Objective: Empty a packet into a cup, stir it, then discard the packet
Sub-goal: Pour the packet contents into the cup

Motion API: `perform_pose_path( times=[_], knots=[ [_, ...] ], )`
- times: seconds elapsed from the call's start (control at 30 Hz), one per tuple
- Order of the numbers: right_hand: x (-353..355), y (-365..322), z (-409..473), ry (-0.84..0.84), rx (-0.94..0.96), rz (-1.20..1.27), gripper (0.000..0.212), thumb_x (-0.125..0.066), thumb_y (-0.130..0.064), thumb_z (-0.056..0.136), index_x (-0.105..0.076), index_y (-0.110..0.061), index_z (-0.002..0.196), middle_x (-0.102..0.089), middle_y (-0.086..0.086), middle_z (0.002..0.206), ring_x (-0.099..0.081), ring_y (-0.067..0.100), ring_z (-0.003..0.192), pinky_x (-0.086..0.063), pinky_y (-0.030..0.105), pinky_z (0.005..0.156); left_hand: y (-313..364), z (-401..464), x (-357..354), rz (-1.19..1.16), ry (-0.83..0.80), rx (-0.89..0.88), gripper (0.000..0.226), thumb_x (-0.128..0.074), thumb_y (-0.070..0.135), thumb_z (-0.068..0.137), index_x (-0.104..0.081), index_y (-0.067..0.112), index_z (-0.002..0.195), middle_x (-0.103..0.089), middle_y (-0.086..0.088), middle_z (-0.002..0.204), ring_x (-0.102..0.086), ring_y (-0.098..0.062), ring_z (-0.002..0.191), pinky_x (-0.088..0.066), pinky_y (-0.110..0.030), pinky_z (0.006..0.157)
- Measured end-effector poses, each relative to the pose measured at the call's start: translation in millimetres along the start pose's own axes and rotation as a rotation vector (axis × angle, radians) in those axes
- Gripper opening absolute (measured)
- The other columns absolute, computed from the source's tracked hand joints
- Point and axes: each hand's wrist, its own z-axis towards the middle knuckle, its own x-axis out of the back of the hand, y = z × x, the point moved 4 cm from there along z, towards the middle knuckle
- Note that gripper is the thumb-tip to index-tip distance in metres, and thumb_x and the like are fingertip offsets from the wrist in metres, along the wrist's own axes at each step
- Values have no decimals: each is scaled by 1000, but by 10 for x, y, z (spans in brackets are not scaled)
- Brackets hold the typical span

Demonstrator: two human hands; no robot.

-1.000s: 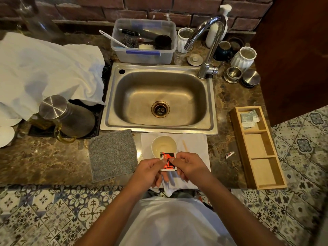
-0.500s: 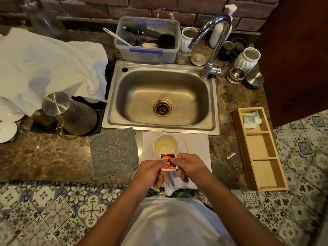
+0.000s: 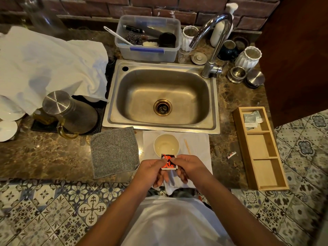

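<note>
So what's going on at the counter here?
A person stands at the sink counter, pinching a small red packet between the left hand and right hand, just in front of a cream cup. The cup sits on a white napkin, with a wooden stir stick lying beside it. Nothing is pouring yet.

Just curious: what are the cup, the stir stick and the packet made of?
Cup: probably paper, matte cream wall, thin rim. Stir stick: likely wood, pale tan and flat. Packet: apparently printed foil or plastic, glossy red, black and white.
</note>
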Motion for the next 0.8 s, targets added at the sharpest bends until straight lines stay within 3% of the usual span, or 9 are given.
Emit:
perform_pose_path(
  times=[0.3,0.67,0.8],
  knots=[
    [22,-6,10,4,-44,-6,27,-63,-24,98,-60,-4,79,-40,3,48,-30,13,41,-23,25,44,-19,49,16,8,14,8,42,-53,25,102,-65,4,68,-64,-12,52,-41,-14,32,-27,-18,34],
    [20,-57,4,6,-111,-13,26,-64,-26,98,-63,-7,82,-38,-4,43,-28,9,37,-21,23,44,-22,112,30,23,19,26,38,-54,24,102,-67,5,72,-63,-10,51,-37,-12,30,-25,-17,36],
    [24,-76,-1,14,-152,-14,31,-64,-28,97,-57,-11,73,-37,-4,42,-26,9,36,-19,22,44,-18,135,30,26,18,34,38,-54,23,103,-66,6,71,-61,-9,49,-35,-10,28,-23,-17,37]
  ],
)
